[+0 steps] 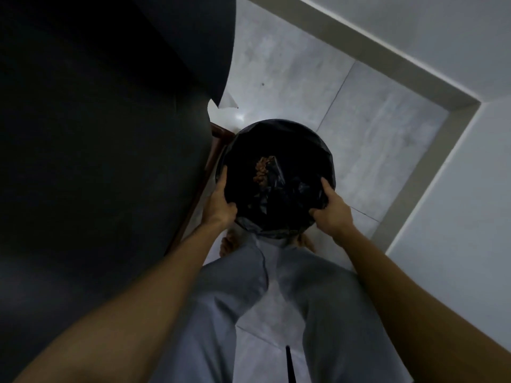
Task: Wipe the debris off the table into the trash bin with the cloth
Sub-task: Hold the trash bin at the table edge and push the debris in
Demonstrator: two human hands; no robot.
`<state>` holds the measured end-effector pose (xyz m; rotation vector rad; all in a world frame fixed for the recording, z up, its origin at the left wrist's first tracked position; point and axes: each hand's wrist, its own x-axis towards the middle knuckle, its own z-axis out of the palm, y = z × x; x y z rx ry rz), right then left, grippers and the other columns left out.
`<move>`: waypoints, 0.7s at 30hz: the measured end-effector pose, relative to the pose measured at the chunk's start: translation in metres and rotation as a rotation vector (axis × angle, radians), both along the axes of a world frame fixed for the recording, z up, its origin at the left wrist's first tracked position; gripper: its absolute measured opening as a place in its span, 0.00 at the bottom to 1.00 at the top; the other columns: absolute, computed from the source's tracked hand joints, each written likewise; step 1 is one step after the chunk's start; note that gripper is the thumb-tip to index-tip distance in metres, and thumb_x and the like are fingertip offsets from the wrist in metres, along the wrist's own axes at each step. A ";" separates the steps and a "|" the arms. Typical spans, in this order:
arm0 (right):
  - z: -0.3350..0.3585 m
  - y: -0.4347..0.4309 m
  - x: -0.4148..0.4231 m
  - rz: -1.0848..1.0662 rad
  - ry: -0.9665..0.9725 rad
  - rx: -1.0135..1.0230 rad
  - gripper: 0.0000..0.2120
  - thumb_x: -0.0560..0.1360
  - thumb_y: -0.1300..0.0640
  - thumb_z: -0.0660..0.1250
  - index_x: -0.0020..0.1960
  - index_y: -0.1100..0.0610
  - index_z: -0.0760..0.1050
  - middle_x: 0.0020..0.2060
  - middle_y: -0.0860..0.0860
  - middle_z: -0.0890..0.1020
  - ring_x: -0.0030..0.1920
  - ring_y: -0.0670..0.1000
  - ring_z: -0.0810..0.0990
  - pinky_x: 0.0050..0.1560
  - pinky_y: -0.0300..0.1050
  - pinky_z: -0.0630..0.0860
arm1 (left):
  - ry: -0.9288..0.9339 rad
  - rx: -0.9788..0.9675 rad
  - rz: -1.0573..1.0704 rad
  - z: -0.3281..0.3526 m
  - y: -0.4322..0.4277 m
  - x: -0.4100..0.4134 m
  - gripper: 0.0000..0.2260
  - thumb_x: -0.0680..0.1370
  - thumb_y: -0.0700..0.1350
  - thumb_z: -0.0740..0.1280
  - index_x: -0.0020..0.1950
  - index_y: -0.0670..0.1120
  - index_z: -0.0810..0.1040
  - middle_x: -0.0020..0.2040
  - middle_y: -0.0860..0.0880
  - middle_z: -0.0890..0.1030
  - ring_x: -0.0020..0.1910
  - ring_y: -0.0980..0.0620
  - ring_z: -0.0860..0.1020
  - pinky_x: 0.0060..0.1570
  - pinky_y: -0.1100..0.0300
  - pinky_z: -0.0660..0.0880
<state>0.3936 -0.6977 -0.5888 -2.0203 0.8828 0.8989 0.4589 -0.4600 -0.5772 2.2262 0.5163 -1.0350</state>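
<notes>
The left hand (221, 201) grips the left side of the trash bin's rim, thumb hooked over the inner edge and fingers wrapped down the outside. The right hand (330, 210) clasps the right near side of the rim the same way, thumb lying along the inside of the liner and the remaining fingers curled under the edge. Both forearms are bare and reach forward and down from the lower corners of the view, nearly straight, converging on the bin.

The trash bin (279, 134) is round and lined with a glossy black plastic bag (293, 194) whose crumpled folds spill over the near rim. It sits between the two hands, in front of the person's legs and just beside the edge of the table. Inside, towards the far middle of the liner, lies a small heap of brown crumbly debris (262, 171). No label or writing can be read on the bin or bag.

Below the bin, light grey trousers (226, 294) cover both legs, and bare toes (226, 246) show under the bin's near edge. The dark table (96, 134) fills the left of the view, with a reddish-brown wooden edge (206, 172) showing under it next to the bin. The floor (359, 128) is pale grey tile, bordered by a beige skirting (414, 76) and white walls (456, 37) at a corner.
</notes>
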 end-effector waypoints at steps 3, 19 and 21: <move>-0.005 0.004 0.001 0.005 0.009 0.034 0.42 0.72 0.62 0.67 0.79 0.45 0.51 0.71 0.58 0.71 0.66 0.63 0.73 0.65 0.54 0.73 | 0.009 0.021 0.005 -0.012 0.004 -0.002 0.37 0.79 0.33 0.62 0.80 0.56 0.49 0.75 0.46 0.67 0.70 0.45 0.69 0.52 0.74 0.59; 0.244 0.020 -0.040 -0.148 0.085 0.088 0.41 0.72 0.61 0.66 0.79 0.48 0.49 0.44 0.53 0.82 0.49 0.57 0.81 0.49 0.48 0.78 | 0.159 -0.068 0.187 0.260 0.000 -0.048 0.34 0.76 0.38 0.66 0.79 0.58 0.58 0.72 0.45 0.72 0.57 0.46 0.76 0.44 0.54 0.81; 0.292 0.028 -0.042 -0.153 0.052 0.103 0.39 0.72 0.58 0.66 0.77 0.48 0.52 0.44 0.53 0.83 0.47 0.55 0.81 0.51 0.49 0.78 | 0.165 -0.079 0.183 0.309 0.002 -0.063 0.34 0.77 0.39 0.67 0.79 0.57 0.57 0.71 0.45 0.72 0.54 0.48 0.75 0.39 0.59 0.78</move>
